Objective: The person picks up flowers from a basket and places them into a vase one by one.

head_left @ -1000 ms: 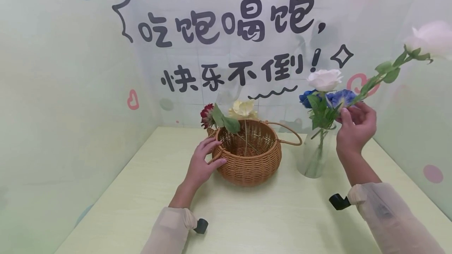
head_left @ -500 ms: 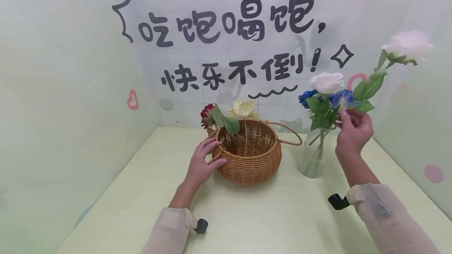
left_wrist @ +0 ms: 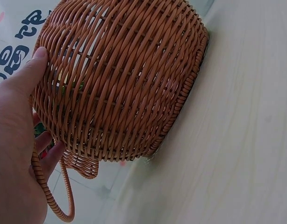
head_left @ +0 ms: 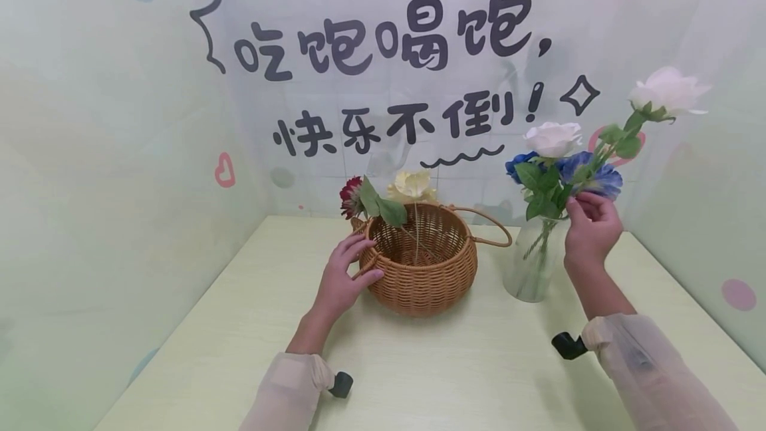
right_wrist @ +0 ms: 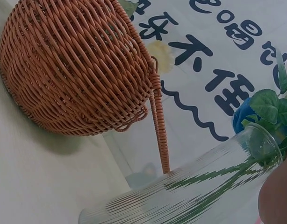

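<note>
A brown wicker basket point(head_left: 419, 291) stands mid-table, with a red flower point(head_left: 352, 197) and a yellow flower point(head_left: 413, 185) leaning out of it. My left hand point(head_left: 342, 279) holds its left side, thumb on the outer weave point(left_wrist: 120, 79) and fingers by the rim and handle point(left_wrist: 68, 196). At the right, my right hand point(head_left: 592, 235) pinches the stem of a pale pink rose point(head_left: 669, 90), slanting up to the right over the mouth of a ribbed glass vase point(head_left: 519, 278). That vase bears another pale rose point(head_left: 553, 139) and blue flowers point(head_left: 592, 175). The held stem's lower end is hidden.
The basket's right handle point(head_left: 492, 223) sticks out toward the vase. Walls with black lettering point(head_left: 425, 32) close in the back and sides of the pale wooden table point(head_left: 443, 371). Black wrist mounts hang at both sleeves point(head_left: 652, 358).
My right hand has moved slightly down and left with the pink rose, whose head has come left and lower toward the vase. The left hand and basket have stayed put.
</note>
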A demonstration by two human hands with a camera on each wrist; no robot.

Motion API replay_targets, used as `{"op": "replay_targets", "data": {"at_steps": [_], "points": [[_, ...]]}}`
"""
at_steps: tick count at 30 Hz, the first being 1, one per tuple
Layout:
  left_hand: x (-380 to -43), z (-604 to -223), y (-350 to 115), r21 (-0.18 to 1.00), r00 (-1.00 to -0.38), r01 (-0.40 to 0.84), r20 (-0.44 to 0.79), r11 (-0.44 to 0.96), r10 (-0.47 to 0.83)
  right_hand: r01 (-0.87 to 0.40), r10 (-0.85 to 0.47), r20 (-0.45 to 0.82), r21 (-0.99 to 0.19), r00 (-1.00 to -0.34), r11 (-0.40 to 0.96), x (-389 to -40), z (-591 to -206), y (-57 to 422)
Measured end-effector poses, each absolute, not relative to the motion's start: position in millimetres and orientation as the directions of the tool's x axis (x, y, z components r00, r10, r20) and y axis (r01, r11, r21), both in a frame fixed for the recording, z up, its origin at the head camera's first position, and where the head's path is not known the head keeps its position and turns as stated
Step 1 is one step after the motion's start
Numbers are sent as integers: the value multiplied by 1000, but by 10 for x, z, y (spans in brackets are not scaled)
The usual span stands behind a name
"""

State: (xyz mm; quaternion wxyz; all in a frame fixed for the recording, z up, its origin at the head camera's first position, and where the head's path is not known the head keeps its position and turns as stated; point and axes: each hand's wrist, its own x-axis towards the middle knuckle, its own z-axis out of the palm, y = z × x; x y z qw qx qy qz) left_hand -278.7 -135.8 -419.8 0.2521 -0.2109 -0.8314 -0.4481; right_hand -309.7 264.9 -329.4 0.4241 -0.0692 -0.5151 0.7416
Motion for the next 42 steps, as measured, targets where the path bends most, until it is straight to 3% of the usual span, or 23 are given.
{"op": "replay_targets", "data": {"at_steps": [19, 42], "points": [[-2839, -4200, -1389, 645, -786, 578, 605, 500, 128, -523, 695, 449, -844, -562, 122, -3084, -3379, 2581], [-2904, -4206, -1430, 648, -791, 575, 596, 499, 137, -497, 676, 507, -836, -535, 233, -3024, -3448, 2549]]}}
